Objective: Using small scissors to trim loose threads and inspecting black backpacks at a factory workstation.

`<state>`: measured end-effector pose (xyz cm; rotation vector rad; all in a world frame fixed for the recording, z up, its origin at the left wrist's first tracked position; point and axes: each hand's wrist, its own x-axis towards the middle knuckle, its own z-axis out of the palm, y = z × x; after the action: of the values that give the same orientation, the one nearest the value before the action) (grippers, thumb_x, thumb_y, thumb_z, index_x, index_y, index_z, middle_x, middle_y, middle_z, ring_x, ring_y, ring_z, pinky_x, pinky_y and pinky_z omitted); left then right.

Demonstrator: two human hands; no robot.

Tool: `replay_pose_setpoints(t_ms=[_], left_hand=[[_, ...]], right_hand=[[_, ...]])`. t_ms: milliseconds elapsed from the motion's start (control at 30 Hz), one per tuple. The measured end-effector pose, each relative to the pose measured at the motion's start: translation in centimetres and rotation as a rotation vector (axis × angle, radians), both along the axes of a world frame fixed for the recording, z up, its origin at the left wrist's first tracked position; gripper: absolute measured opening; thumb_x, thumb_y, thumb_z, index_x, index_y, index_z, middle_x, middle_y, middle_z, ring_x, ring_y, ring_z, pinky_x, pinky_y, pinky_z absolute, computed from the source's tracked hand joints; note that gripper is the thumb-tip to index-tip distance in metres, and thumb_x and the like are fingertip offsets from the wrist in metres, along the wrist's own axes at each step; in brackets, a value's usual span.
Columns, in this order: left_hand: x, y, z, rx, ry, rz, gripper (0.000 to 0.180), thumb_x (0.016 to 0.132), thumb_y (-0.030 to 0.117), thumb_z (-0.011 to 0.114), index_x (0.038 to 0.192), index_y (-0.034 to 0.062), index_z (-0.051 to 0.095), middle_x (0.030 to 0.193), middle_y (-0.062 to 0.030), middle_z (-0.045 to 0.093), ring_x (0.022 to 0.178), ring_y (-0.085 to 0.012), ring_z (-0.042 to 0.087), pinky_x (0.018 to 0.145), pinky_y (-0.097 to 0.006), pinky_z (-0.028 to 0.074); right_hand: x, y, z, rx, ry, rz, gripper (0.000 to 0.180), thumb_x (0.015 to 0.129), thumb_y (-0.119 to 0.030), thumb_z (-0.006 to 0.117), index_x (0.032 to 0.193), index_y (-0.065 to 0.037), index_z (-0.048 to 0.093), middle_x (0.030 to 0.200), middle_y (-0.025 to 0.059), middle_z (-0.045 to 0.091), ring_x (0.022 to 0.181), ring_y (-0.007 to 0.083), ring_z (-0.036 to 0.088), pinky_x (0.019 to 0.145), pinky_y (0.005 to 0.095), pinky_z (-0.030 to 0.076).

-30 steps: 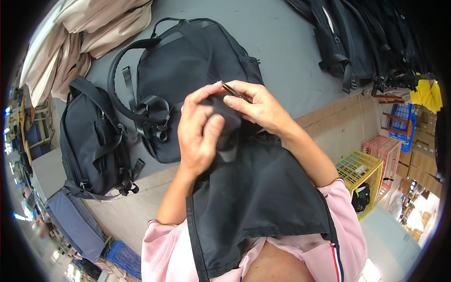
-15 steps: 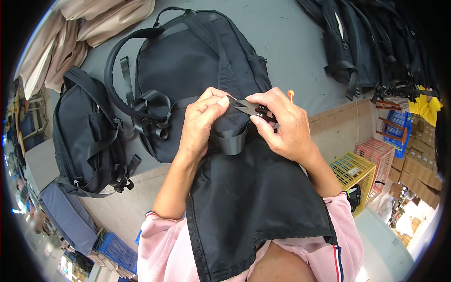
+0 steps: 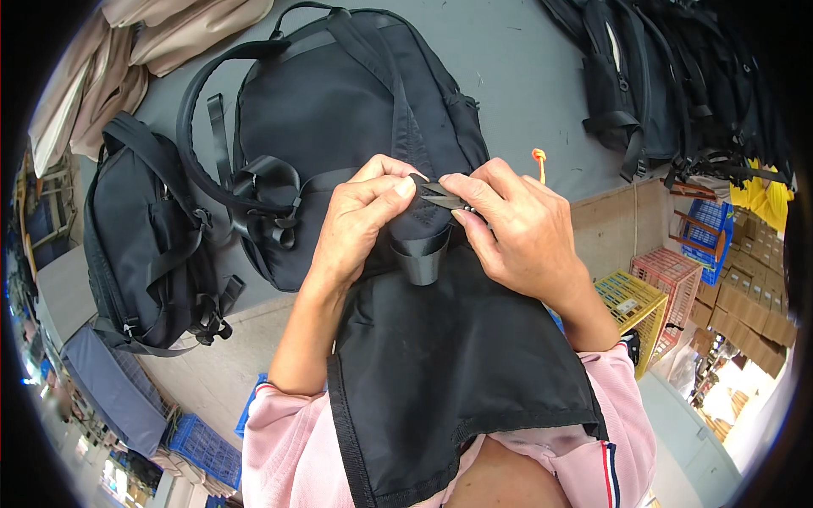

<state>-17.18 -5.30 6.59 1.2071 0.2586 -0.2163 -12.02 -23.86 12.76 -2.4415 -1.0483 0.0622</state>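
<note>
A black backpack (image 3: 313,106) lies on the grey table, its padded shoulder strap (image 3: 190,127) looped out at the left. My left hand (image 3: 360,216) pinches the edge of the backpack's other black strap between thumb and fingers. In my right hand (image 3: 525,233) is a pair of thread snips (image 3: 439,196), mostly hidden by the fingers. Their blades point left and meet the strap edge beside my left thumb. Below the hands hangs a loop of black webbing (image 3: 421,267). An orange knotted cord end (image 3: 539,156) sticks up behind my right hand.
A smaller black bag (image 3: 140,229) lies at the table's left edge. Beige bags (image 3: 182,38) are heaped at the far left, more black backpacks (image 3: 627,93) at the far right. Yellow (image 3: 627,300) and pink crates (image 3: 665,275) stand below on the right. A black apron (image 3: 457,364) covers my lap.
The snips have turned in my right hand, and their handles are now more hidden. The orange cord end shows higher. My left hand keeps its pinch on the strap.
</note>
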Motion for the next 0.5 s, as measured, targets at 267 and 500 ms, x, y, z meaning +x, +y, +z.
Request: replay_pose_setpoints(t_ms=[267, 500], left_hand=[[0.1, 0.5, -0.1, -0.02, 0.006, 0.011, 0.024, 0.09, 0.017, 0.059, 0.09, -0.0048, 0.07, 0.1, -0.0047, 0.057, 0.088, -0.0115, 0.052, 0.08, -0.025, 0.04], [0.3, 0.7, 0.2, -0.082, 0.048, 0.011, 0.022, 0.088, 0.015, 0.059, 0.087, -0.0044, 0.07, 0.099, -0.0051, 0.058, 0.089, -0.0123, 0.054, 0.083, -0.025, 0.041]], right_hand=[[-0.8, 0.2, -2.4, 0.263, 0.306, -0.123, 0.028, 0.077, -0.004, 0.065, 0.105, -0.006, 0.061, 0.087, 0.0055, 0.056, 0.066, 0.0197, 0.06, 0.058, 0.0319, 0.047], [-1.9, -0.2, -5.6, 0.863, 1.24, -0.28, 0.026, 0.085, -0.003, 0.06, 0.11, 0.001, 0.057, 0.097, 0.0059, 0.059, 0.081, 0.008, 0.058, 0.065, 0.0257, 0.047]])
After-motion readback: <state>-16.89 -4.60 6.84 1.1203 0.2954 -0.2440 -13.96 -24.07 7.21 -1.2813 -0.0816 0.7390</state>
